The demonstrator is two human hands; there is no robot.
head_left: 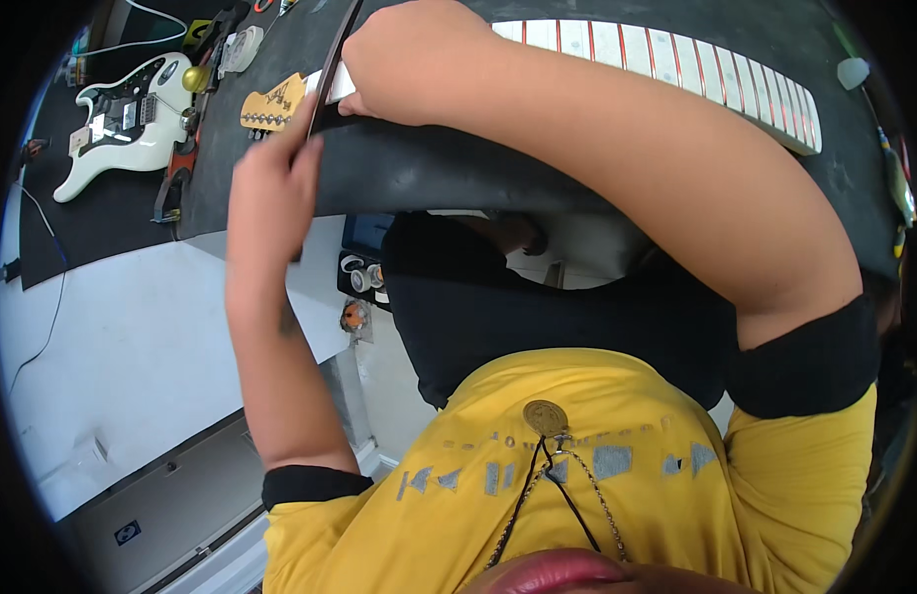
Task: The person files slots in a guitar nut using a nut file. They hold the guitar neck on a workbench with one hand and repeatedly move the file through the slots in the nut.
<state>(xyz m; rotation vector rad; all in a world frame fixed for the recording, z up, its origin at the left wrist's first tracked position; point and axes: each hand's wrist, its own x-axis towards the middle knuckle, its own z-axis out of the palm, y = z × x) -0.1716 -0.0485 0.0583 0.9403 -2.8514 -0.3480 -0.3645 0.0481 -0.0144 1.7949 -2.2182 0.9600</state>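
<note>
A guitar neck lies across the dark bench, its fretboard (pixel 617 48) covered in white strips with reddish frets between them. Its light wood headstock (pixel 272 105) points left, with a row of metal tuners. My left hand (pixel 272 183) is closed around a long, thin dark bar (pixel 333 61), which crosses the neck near the headstock at a steep slant. Just right of the bar, my right hand (pixel 404 64) is closed over the neck, its thumb at the near edge. Its other fingers are mostly hidden, and my right forearm covers part of the fretboard.
A white electric guitar body (pixel 132 124) with a dark pickguard lies at the far left. Tools, a gold-coloured knob (pixel 195 79) and cables crowd beside it. More tools line the right edge, near a small white-headed tool (pixel 853 72). A white surface (pixel 152 327) stands below left.
</note>
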